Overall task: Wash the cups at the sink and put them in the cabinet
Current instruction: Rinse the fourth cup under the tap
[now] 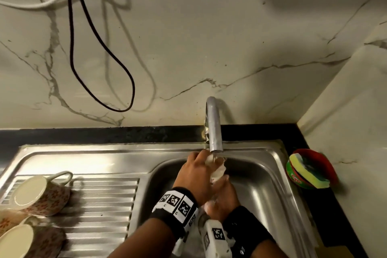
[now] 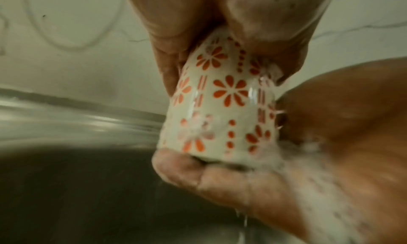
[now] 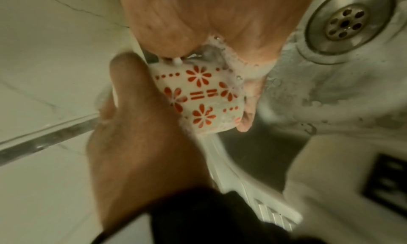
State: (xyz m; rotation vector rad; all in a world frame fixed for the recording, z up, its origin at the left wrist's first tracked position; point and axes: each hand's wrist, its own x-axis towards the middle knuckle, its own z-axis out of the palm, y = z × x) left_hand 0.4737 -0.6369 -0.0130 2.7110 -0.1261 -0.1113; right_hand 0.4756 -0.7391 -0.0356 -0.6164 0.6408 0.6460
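A white cup with orange flowers (image 1: 218, 170) is held over the sink basin (image 1: 261, 184), just under the faucet (image 1: 214, 128) spout. My left hand (image 1: 194, 172) grips the cup (image 2: 220, 99) from above, fingers curled round its wall. My soapy right hand (image 1: 225, 192) cups its other side, with fingers (image 3: 246, 117) wrapped along the cup (image 3: 198, 98). Foam covers the right hand (image 2: 319, 134) and water drips off it. The cup's inside and handle are hidden.
Two matching cups (image 1: 39, 195) (image 1: 27, 239) lie on their sides on the ribbed drainboard at left. A yellow-green sponge in a red dish (image 1: 310, 170) sits on the black counter at right. The drain (image 3: 345, 23) has foam around it. Cables (image 1: 100, 44) hang on the marble wall.
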